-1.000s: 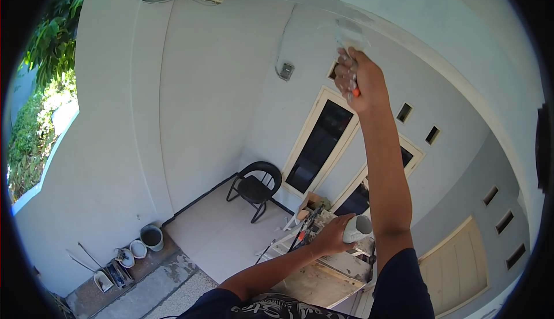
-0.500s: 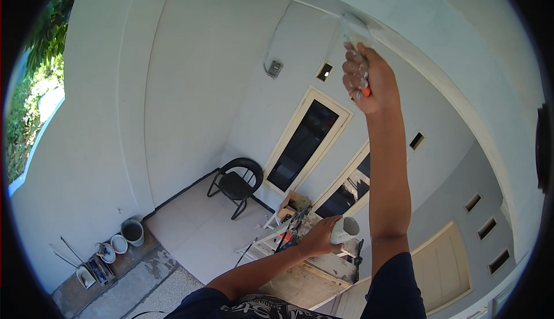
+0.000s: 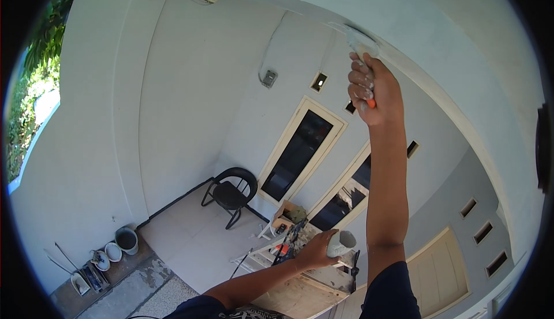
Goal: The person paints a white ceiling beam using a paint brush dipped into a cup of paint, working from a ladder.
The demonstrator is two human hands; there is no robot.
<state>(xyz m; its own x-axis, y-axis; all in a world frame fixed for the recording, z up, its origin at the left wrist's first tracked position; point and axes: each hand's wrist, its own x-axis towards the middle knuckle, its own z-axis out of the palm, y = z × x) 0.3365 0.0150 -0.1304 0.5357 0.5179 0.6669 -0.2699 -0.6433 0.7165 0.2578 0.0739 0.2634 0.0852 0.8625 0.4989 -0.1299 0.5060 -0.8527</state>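
My right hand (image 3: 375,88) is raised high, its fingers wrapped round a putty knife (image 3: 362,41) with an orange handle end. The broad, pale-smeared blade lies against the underside edge of the white arch (image 3: 300,4). White smears cover my right fingers. Lower down, my left hand (image 3: 316,251) grips a whitish cup (image 3: 341,243) from its side, with the mouth turned toward me. What the cup holds is hard to make out.
Below my left hand stands a work platform (image 3: 306,290) with a ladder-like frame and a cardboard box (image 3: 284,215) beyond. A black chair (image 3: 231,194) stands near the wall. Several buckets (image 3: 127,240) and tools line the left wall base.
My right hand and the putty knife sit slightly lower and further right in view, with the blade tilted more along the arch edge. The background has shifted a little left. Both hands keep their hold.
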